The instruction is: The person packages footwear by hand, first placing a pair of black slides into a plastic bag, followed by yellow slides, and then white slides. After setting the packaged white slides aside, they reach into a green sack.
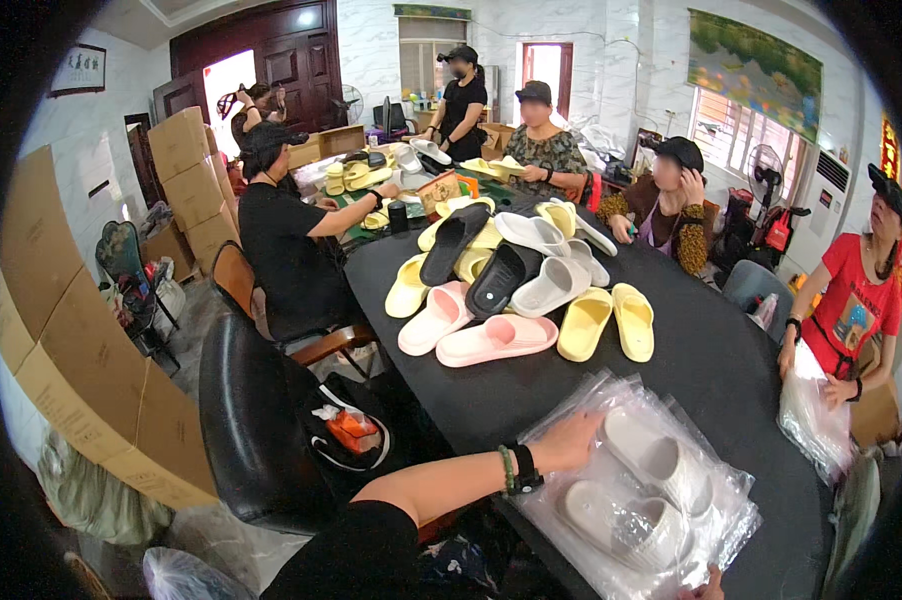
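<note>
Two light grey slides, the far slipper (659, 458) and the near slipper (623, 522), lie side by side in a clear plastic bag (723, 540) on the table's near end. More clear plastic sheets or bags seem layered beneath. At the bag's left edge my left hand (568, 441) is closed on the plastic, beside the far slipper's heel; its fingertips are partly hidden. Only the fingers of my right hand (708, 586) show at the lower edge, pinching the bag's near corner. A pile of slides, including a pink slide (498, 340), a black slide (504, 280) and a yellow slide (584, 325), lies further up.
The dark table (751, 420) curves away to the right. A black chair (246, 430) and tall cartons (101, 380) stand on the left. A person in red (856, 300) holds a plastic bag at the right; several other people are around the far side.
</note>
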`<action>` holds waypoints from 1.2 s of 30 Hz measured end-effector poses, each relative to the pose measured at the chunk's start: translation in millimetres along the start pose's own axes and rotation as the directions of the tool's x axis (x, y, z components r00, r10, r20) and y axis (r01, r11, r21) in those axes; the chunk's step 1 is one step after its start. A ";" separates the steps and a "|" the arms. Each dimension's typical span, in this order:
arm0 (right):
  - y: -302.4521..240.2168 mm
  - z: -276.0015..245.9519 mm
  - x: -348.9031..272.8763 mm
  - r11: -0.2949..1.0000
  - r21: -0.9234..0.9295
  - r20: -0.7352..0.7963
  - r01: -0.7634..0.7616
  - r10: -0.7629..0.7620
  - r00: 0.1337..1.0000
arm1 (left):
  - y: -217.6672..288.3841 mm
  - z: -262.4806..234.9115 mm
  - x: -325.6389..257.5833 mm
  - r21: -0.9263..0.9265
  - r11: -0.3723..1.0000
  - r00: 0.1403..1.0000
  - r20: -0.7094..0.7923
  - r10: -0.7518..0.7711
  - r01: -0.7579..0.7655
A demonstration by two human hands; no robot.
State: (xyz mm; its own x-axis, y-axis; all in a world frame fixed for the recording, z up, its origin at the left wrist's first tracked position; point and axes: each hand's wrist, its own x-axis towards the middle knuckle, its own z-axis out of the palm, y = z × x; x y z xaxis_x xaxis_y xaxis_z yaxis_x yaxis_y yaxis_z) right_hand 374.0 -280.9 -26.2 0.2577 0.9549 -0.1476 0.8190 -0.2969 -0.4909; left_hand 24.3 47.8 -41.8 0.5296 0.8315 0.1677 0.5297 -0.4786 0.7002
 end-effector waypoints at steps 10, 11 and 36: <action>-13.8 -41.0 64.3 0.999 -0.050 -0.162 0.011 -0.018 0.987 | 32.5 -14.0 34.2 0.030 0.997 0.992 0.102 0.072 -0.075; 4.0 -32.2 76.5 0.999 -0.050 -0.161 0.021 -0.029 0.987 | 25.5 -7.3 39.1 0.035 0.997 0.993 0.093 0.068 -0.071; -14.7 -37.4 111.3 0.977 0.007 -0.347 0.212 -0.196 0.917 | -11.7 3.0 58.5 -0.539 0.833 0.986 0.029 0.166 -0.125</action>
State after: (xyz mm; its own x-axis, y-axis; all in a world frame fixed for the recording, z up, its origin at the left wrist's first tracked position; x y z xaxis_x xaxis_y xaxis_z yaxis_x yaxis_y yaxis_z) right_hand 409.8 -170.4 -3.3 0.2535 0.9319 0.2595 0.8515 -0.0877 -0.5170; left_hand 51.0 101.2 -42.2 0.6293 0.7319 0.2614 0.0186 -0.3505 0.9364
